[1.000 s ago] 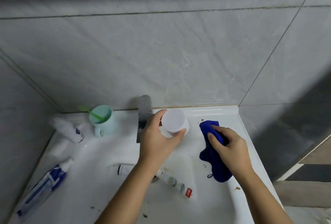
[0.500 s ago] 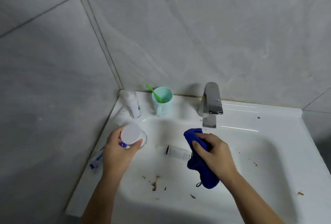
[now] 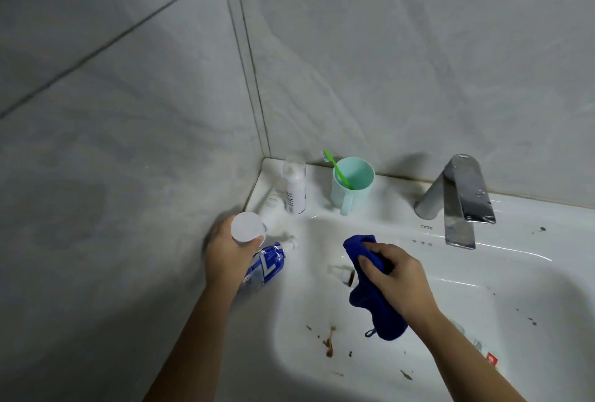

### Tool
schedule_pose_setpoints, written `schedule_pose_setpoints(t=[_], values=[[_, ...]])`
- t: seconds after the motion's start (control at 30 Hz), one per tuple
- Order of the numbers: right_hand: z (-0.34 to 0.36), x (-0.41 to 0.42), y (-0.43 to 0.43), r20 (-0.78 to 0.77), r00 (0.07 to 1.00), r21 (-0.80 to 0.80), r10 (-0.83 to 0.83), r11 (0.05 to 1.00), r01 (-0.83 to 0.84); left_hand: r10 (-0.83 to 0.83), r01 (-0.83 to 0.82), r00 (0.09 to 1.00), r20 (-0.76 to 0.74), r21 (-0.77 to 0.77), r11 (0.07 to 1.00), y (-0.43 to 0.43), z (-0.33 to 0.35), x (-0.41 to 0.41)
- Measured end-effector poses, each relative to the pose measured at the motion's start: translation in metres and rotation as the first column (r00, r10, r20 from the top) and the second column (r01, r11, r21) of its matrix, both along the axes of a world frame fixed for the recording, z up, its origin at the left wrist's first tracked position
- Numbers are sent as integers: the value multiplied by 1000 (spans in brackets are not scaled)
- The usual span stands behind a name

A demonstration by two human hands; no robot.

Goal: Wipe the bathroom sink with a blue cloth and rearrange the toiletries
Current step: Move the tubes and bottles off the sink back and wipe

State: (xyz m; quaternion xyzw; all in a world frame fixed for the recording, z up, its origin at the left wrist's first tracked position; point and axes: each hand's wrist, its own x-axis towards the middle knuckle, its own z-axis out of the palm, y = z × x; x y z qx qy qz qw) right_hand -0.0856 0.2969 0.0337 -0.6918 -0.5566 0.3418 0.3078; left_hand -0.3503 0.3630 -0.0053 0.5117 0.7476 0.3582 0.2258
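Observation:
My left hand (image 3: 225,256) grips a white round-lidded jar (image 3: 247,227) above the sink's left rim, over a blue-and-white toothpaste tube (image 3: 265,268) lying there. My right hand (image 3: 394,276) holds the blue cloth (image 3: 370,302), which hangs down into the white sink (image 3: 450,353). A white tube with a dark collar (image 3: 341,273) lies in the basin, partly hidden by the cloth and my right arm. Brown dirt specks (image 3: 329,340) mark the basin floor.
In the back left corner stand a white spray bottle (image 3: 294,189) and a teal mug (image 3: 352,184) with a green toothbrush (image 3: 338,170). A small white tube (image 3: 272,200) lies beside the bottle. The chrome faucet (image 3: 457,199) rises at the back. Grey tiled walls close the left and rear.
My left hand carried the white jar from beside the faucet to the sink's left rim. My right hand with the cloth came off the right rim into the basin. The view swung left.

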Motion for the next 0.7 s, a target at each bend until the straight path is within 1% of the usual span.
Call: schedule_pose_setpoints(t=[0.13,0.27,0.4,0.5,0.57,0.63,0.7], values=[[-3,-3,7,-1,1000,-10,-9,1000,9,-36,36,998,-59,-12,999,15,-14,-1],[-6,-4,13,-25,999,-20,-30,999,29,-38,36,998,-58,-27,999,20,-23,-1],[-8,-3,14,-9,1000,-22,-30,999,30,-40,38,998,-50,-51,998,17,-32,-5],[-9,-1,12,-16,999,-22,-32,999,32,-36,32,997,-64,-63,997,15,-30,-4],[-9,1,8,-22,999,-20,-33,999,32,-15,12,999,-41,-72,997,11,-26,-1],[-8,4,2,-29,999,-17,-34,999,33,23,-23,1000,-12,-57,998,3,-17,2],[-7,11,-5,-42,998,-12,-39,999,38,22,-22,998,-50,-7,1000,-8,-8,6]])
